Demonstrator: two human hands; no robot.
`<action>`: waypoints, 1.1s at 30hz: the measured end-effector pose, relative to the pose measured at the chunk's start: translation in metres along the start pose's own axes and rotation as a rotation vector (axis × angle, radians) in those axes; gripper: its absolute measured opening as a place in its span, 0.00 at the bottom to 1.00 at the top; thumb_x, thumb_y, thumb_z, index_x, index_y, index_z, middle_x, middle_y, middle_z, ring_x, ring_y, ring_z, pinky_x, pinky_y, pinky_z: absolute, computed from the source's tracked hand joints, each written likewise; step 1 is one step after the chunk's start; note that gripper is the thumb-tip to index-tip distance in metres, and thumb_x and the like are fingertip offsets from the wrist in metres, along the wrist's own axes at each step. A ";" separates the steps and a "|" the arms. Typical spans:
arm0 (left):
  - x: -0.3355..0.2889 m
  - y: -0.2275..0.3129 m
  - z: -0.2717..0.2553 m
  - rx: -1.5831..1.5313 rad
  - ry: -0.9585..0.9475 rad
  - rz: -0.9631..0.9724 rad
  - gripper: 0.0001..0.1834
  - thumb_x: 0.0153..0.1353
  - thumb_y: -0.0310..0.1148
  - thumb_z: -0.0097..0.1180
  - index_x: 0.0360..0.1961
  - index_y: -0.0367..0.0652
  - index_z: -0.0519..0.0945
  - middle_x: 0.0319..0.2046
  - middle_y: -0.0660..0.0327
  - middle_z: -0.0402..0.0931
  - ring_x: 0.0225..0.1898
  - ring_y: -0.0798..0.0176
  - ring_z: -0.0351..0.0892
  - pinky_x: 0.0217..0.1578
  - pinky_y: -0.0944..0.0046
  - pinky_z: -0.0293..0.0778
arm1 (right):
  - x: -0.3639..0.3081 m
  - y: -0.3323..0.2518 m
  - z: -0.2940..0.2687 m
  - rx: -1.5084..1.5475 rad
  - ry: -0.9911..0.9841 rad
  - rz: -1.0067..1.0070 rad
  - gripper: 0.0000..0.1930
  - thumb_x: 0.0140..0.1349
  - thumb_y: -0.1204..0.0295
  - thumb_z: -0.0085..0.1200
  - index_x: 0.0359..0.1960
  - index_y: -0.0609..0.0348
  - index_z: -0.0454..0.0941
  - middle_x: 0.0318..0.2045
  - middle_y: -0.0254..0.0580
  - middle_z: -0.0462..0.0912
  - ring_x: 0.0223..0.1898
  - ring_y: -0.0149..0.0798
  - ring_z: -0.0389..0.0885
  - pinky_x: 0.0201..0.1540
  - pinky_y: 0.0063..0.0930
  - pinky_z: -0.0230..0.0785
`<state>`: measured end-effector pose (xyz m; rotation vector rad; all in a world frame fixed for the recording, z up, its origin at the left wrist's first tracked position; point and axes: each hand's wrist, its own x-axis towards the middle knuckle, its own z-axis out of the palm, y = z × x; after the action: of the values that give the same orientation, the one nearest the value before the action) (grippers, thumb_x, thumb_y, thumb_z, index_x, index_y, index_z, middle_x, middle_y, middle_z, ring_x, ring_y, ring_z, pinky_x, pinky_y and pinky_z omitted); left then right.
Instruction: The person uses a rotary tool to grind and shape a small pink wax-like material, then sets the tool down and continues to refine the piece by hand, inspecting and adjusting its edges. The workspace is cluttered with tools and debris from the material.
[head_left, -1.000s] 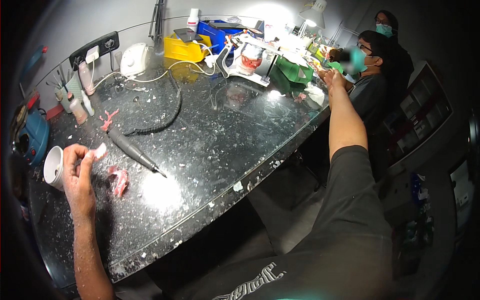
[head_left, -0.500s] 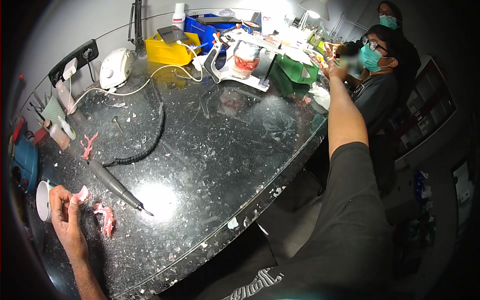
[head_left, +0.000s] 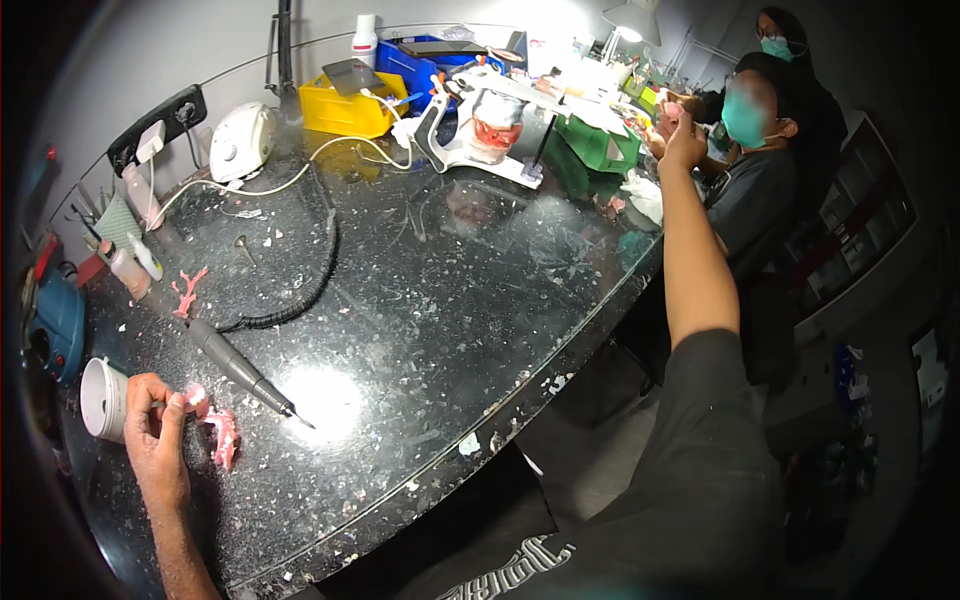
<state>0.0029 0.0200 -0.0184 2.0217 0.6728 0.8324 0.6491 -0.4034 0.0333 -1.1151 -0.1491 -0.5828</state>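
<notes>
My left hand [head_left: 160, 440] is closed in a pinch on a small pink piece [head_left: 195, 400]. Just right of it, on the black bench, lies a curved pink denture-like piece [head_left: 223, 442]. A white cup [head_left: 120, 410] stands at the left of this hand. Far to the upper right reaches my right hand [head_left: 684, 145], its fingers closed round a rounded pink lump [head_left: 675, 110], close to a masked co-worker's hands. A grey rotary handpiece [head_left: 235, 365] with a thin tip rests on the bench, between my left hand and a bright spot of light.
A coiled black cord [head_left: 310, 290] runs from the handpiece. Branching pink scrap [head_left: 188, 290], bottles [head_left: 128, 270] and a white control box [head_left: 243, 140] line the left. At the back are an articulator with a dental model [head_left: 495, 135], yellow [head_left: 345, 110] and green bins [head_left: 597, 145].
My left hand has shifted slightly right with its pink piece, nearer the curved piece. The right hand has turned slightly, and a pink lump now shows at its fingers. The view has moved a little.
</notes>
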 end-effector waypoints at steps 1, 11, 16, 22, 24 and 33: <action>0.006 0.003 0.005 -0.023 -0.001 0.019 0.06 0.60 0.23 0.53 0.29 0.39 0.68 0.33 0.67 0.60 0.32 0.74 0.57 0.34 0.73 0.55 | -0.011 -0.024 -0.001 0.092 -0.157 -0.128 0.12 0.62 0.67 0.56 0.39 0.65 0.75 0.43 0.49 0.83 0.39 0.49 0.86 0.41 0.34 0.79; -0.003 0.005 0.004 0.091 -0.107 0.029 0.14 0.56 0.37 0.65 0.27 0.40 0.73 0.28 0.68 0.66 0.30 0.73 0.64 0.33 0.72 0.62 | -0.388 -0.142 0.118 0.213 -1.306 0.683 0.13 0.67 0.68 0.53 0.45 0.67 0.78 0.38 0.45 0.84 0.38 0.35 0.85 0.41 0.28 0.80; -0.014 0.045 0.004 -0.362 -0.157 -0.034 0.16 0.69 0.40 0.52 0.46 0.39 0.81 0.42 0.65 0.78 0.47 0.73 0.73 0.48 0.72 0.67 | -0.457 -0.136 0.149 0.229 -1.500 0.844 0.14 0.65 0.68 0.57 0.46 0.66 0.79 0.39 0.43 0.84 0.38 0.33 0.84 0.45 0.28 0.79; -0.019 0.045 0.004 -0.407 -0.078 0.056 0.11 0.64 0.28 0.60 0.46 0.36 0.82 0.42 0.58 0.80 0.44 0.68 0.80 0.47 0.67 0.76 | -0.491 -0.120 0.158 0.332 -1.578 0.596 0.14 0.64 0.75 0.58 0.50 0.66 0.79 0.44 0.43 0.84 0.45 0.31 0.82 0.51 0.27 0.76; -0.017 0.039 0.006 -0.350 -0.073 0.118 0.09 0.61 0.25 0.60 0.43 0.36 0.83 0.43 0.58 0.78 0.46 0.67 0.77 0.51 0.67 0.70 | -0.496 -0.117 0.154 0.327 -1.567 0.504 0.14 0.64 0.77 0.58 0.50 0.66 0.79 0.44 0.42 0.84 0.46 0.31 0.81 0.52 0.26 0.75; -0.024 0.042 0.010 -0.213 -0.085 0.294 0.11 0.55 0.15 0.58 0.40 0.34 0.83 0.42 0.56 0.76 0.46 0.66 0.75 0.50 0.67 0.71 | -0.490 -0.108 0.146 0.387 -1.576 0.232 0.15 0.61 0.80 0.59 0.51 0.65 0.80 0.48 0.43 0.81 0.49 0.33 0.81 0.54 0.24 0.74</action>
<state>0.0022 -0.0232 0.0055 1.9728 0.2291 0.9381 0.2066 -0.1289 -0.0091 -0.9546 -1.3962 0.6346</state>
